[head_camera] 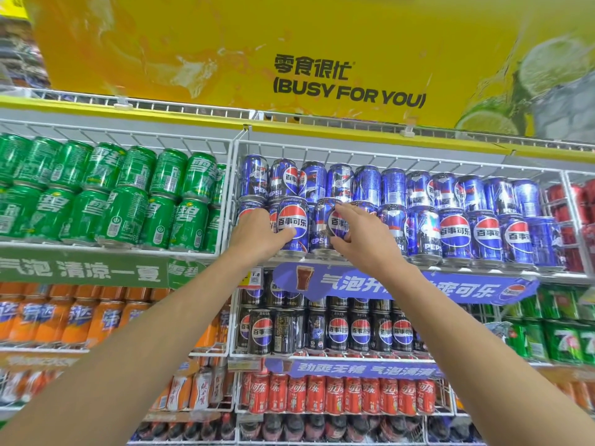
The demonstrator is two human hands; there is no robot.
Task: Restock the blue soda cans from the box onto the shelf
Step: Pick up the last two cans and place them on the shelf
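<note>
Both hands are up at the blue-can bay, centre of frame. Left hand [257, 231] wraps one blue can [292, 225] on the lower row at the front edge, fingers curled around its left side and base. Right hand [357, 235] clamps the neighbouring blue can [331, 225], thumb under the logo, fingers over the top right. Both cans stand upright on the wire shelf [386, 149], touching each other. The box isn't in view.

Handling, my read: full cans, so fairly heavy for their size, rigid walls, smooth printed skin that is slippery if wet. Grip mid-body, not the rim. The stack is two high, so a knock could tip the upper row [367, 185]. Dents if dropped.
</note>
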